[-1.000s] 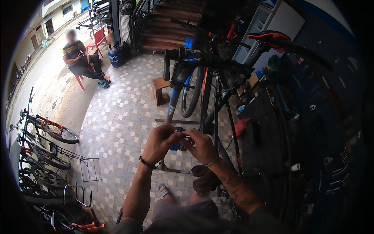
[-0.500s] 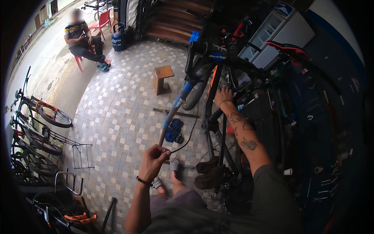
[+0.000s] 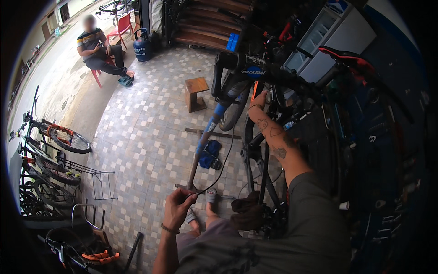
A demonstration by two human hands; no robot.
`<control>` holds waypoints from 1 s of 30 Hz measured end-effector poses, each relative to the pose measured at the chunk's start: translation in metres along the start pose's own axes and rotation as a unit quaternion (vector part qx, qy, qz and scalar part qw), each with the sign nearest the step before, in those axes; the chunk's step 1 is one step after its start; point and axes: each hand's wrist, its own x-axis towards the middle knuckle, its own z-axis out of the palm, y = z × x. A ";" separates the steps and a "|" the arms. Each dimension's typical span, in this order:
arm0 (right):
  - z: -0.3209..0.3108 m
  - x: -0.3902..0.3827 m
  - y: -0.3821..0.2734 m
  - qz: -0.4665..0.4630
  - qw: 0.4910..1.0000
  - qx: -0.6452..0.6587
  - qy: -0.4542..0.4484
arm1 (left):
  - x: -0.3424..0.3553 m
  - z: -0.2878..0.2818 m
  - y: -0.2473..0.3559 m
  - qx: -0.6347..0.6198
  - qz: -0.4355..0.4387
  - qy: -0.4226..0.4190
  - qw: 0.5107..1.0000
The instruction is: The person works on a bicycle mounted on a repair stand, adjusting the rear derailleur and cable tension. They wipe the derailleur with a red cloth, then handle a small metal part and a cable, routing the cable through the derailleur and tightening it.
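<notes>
My left hand is closed, thumb and fingertips pinching the end of a thin black cable. The cable curves up from my fingers toward the front of a dark bicycle frame with orange parts. A repair stand with a blue post and a black clamp head stands beside the bicycle. My right arm stretches forward over the frame, and my right hand is at its front, next to an orange section. The fingers of that hand are mostly hidden. A dark brown cloth hangs low by the frame.
A wooden stool and a blue bundle are on the tiled floor. Several parked bicycles line the left side. A person sits near a blue gas cylinder. A glass-fronted fridge stands at the back right.
My right hand has shifted slightly farther forward and left along the bicycle, and its fingers show less. My left hand still pinches the cable, a little lower in view. The view has shifted slightly.
</notes>
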 end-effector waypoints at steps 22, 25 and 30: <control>-0.011 -0.008 0.005 -0.071 0.996 0.033 -0.038 | 0.016 0.024 0.003 0.003 -0.009 -0.037 0.999; -0.010 -0.012 0.004 -0.070 0.997 -0.003 -0.008 | 0.018 0.025 0.004 0.012 -0.011 -0.037 0.999; -0.006 -0.007 -0.001 -0.035 0.996 -0.080 -0.011 | 0.020 0.028 0.009 0.016 -0.010 -0.044 0.999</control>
